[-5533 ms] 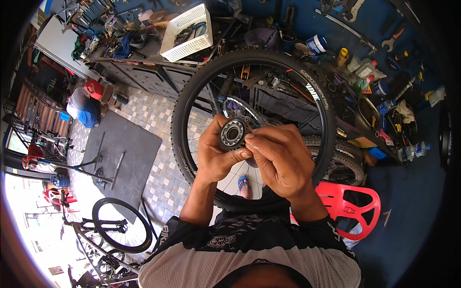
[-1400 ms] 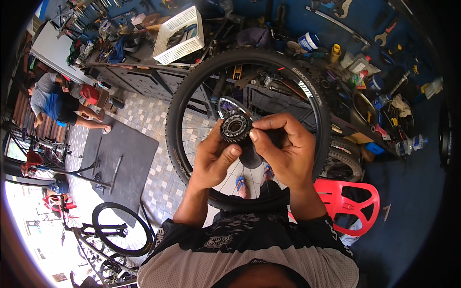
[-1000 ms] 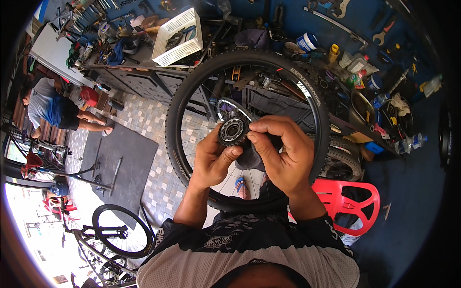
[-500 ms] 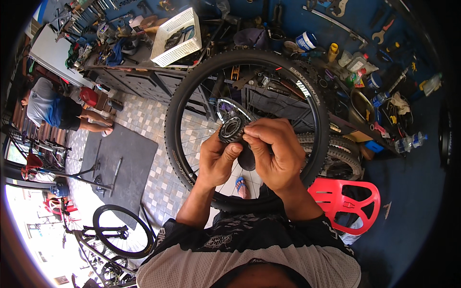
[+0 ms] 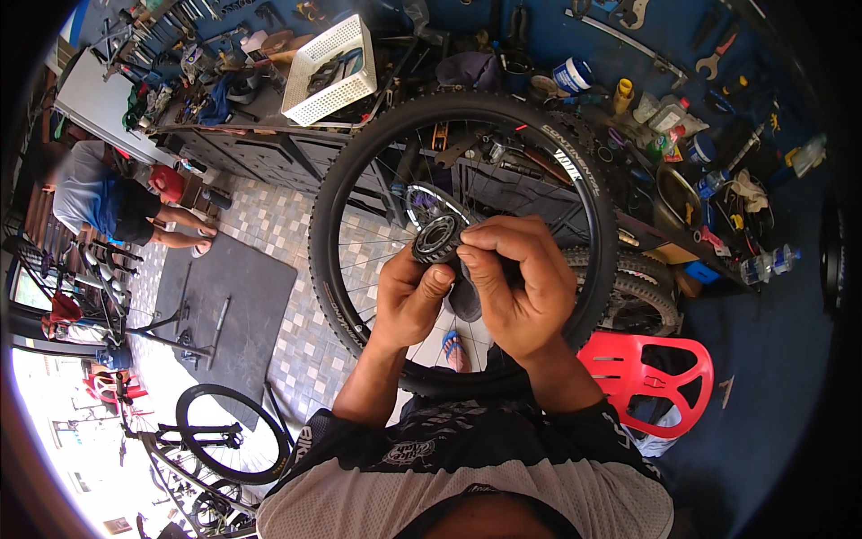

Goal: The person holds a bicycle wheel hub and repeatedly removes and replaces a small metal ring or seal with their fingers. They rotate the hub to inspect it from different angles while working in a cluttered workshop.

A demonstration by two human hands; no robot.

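My left hand [image 5: 409,301] is closed around a dark ring-shaped hub part [image 5: 437,237], its round open face turned up and its edge ridged. At the part's right edge, my right hand [image 5: 523,283] has thumb and forefinger pinched together. Whether a small piece sits between those fingertips is too small to tell. Beneath both hands is a large bicycle wheel [image 5: 329,225] with a black knobby tyre and thin spokes. My hands hide part of its middle.
A cluttered workbench [image 5: 242,135] runs along the far side, with a white plastic basket [image 5: 330,72] on it. A red plastic chair [image 5: 651,382] stands at right, near more tyres [image 5: 637,296]. At left are another person [image 5: 99,193], a dark mat [image 5: 260,278] and a bicycle [image 5: 193,449].
The hub part has tilted slightly in my left hand, and my right fingers have shifted a little at its edge. The person at left has moved slightly.
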